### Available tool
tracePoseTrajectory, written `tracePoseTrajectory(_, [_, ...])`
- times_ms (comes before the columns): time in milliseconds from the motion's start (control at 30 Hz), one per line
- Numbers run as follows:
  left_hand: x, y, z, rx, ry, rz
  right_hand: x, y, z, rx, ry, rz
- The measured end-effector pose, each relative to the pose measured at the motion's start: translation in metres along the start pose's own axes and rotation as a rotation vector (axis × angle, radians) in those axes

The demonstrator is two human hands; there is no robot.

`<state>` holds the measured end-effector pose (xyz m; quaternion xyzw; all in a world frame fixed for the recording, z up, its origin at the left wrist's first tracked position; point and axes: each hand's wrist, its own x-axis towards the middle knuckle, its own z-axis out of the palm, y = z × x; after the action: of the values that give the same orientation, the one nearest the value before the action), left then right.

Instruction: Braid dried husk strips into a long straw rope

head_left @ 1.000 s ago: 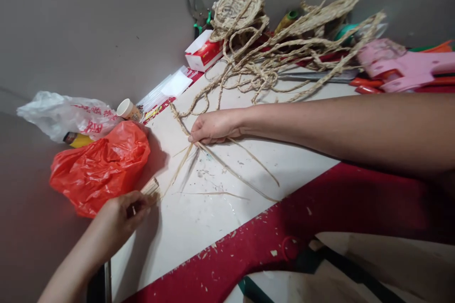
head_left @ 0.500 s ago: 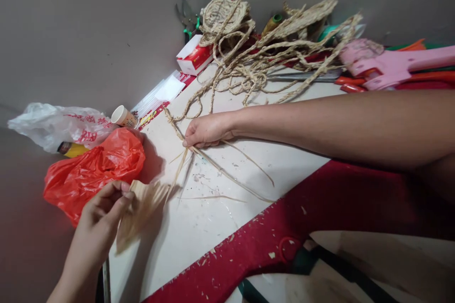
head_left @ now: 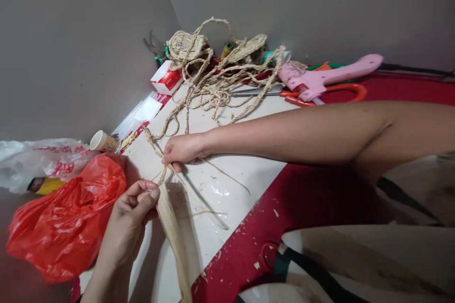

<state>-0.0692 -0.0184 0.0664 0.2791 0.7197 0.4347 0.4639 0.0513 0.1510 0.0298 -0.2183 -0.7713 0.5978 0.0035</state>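
Note:
My left hand [head_left: 137, 206] pinches the upper end of a long pale dried husk strip [head_left: 173, 232], which hangs down toward the lower edge of the view. Just above and to the right, my right hand [head_left: 183, 150] is closed on the end of a braided straw rope [head_left: 152, 141]. Loose thin strands [head_left: 199, 196] fan out below its fingers over the white board [head_left: 245, 161]. The rope runs back to a tangled pile [head_left: 216, 90] behind my right forearm.
A red plastic bag [head_left: 67, 222], a clear bag [head_left: 21, 161] and a paper cup [head_left: 103, 142] lie at the left. Behind are a red-white box [head_left: 167, 78], pliers [head_left: 155, 49], orange-handled scissors [head_left: 295, 99] and a pink glue gun [head_left: 330, 75]. Scraps dot the red cloth [head_left: 245, 241].
My left hand has moved up and right, close to my right hand, and the husk now hangs lengthwise instead of spread wide. The view has shifted, showing more of the right side.

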Motion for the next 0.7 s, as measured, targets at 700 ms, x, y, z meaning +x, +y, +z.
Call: tracePoseTrajectory(700, [0.040, -0.003, 0.039, 0.137, 0.203, 0.311, -0.009, -0.014, 0.010, -0.267, 0.282, -0.134])
